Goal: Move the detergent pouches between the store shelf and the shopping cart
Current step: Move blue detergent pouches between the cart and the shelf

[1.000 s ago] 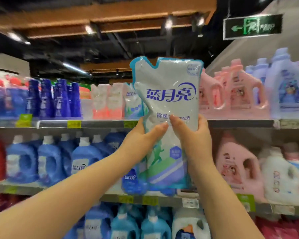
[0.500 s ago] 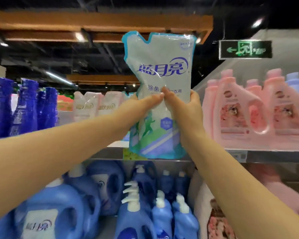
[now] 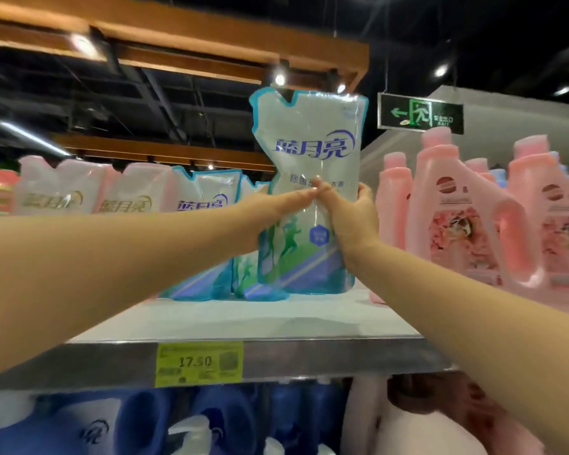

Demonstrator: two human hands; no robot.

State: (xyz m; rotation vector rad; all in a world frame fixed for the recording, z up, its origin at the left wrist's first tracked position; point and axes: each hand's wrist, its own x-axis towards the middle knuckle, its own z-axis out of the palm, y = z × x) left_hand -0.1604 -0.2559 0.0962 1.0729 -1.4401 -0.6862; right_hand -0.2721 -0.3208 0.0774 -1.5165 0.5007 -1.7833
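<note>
A tall white and blue detergent pouch (image 3: 312,152) stands upright over the top shelf (image 3: 243,320), its base at the shelf surface. My left hand (image 3: 276,205) grips its left side and my right hand (image 3: 349,218) grips its right side, thumbs meeting on the front. Just left of it stand two more blue pouches (image 3: 207,205), partly hidden by my left arm. Pink-printed pouches (image 3: 60,192) line up further left.
Pink detergent jugs (image 3: 457,211) crowd the shelf to the right of the pouch. A yellow price tag (image 3: 199,362) reading 17.50 sits on the shelf edge. Blue jugs (image 3: 138,425) fill the shelf below. A green exit sign (image 3: 419,113) hangs above right.
Both hands have carried the pouch forward and down onto the top shelf beside the other blue pouches. The view has moved closer to the shelf.
</note>
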